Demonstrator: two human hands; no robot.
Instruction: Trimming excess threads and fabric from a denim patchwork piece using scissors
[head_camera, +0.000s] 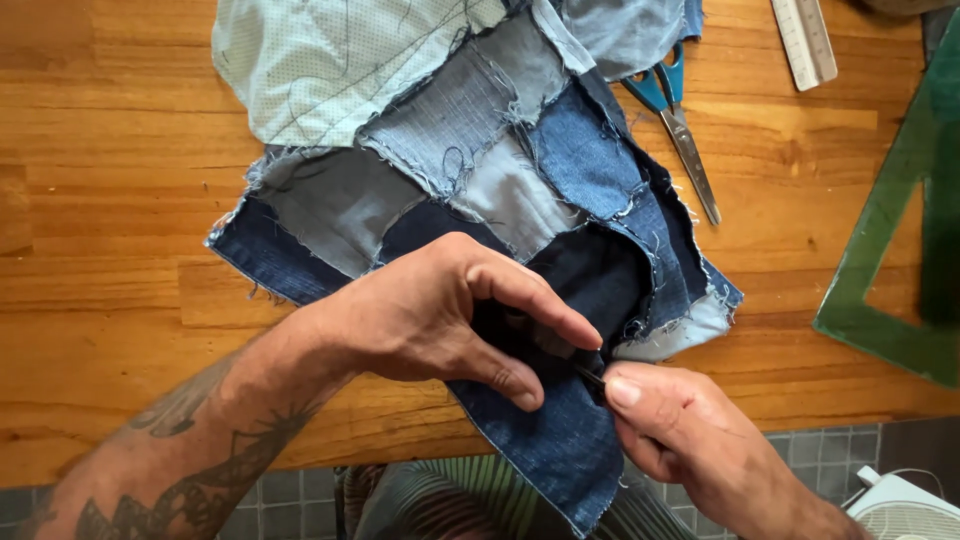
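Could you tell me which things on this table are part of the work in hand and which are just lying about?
In hand:
- denim patchwork, pinned by the left hand
- small dark tool, pinched in the right hand

Lying about:
- blue-handled scissors
- ruler
- green set square
- white fan

Both hands (430, 315) (680, 425) on patched denim (560, 440), wooden table (110, 200).

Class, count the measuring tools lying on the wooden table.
2: a pale ruler at the top right edge, and a green set square at the far right, partly cut off. More may lie hidden under the denim patchwork.
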